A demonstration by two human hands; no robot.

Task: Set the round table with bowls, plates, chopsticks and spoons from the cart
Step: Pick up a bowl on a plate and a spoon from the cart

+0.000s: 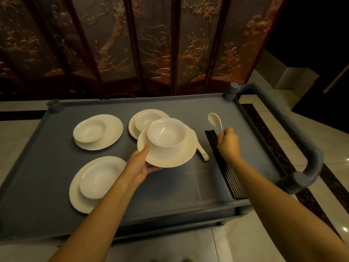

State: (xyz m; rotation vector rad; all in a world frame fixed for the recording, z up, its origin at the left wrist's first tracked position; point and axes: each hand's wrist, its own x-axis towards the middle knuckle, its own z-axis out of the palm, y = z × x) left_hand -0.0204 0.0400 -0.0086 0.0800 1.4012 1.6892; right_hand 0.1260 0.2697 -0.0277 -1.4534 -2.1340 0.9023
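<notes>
Over the cart (56, 140), my left hand (140, 167) grips a plate (168, 157) rim, bowl (166, 132) riding loose on top; right hand (227, 141) pinches a spoon (215, 120) handle. Smooth, breakable, likely slippery.

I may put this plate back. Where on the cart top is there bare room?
Widest bare patch: near middle of the cart, between the near-left plate and the chopsticks. A narrower gap lies between it and the far-left plate. Crowded: the far-middle plate, the lying spoon and the right hand.
</notes>
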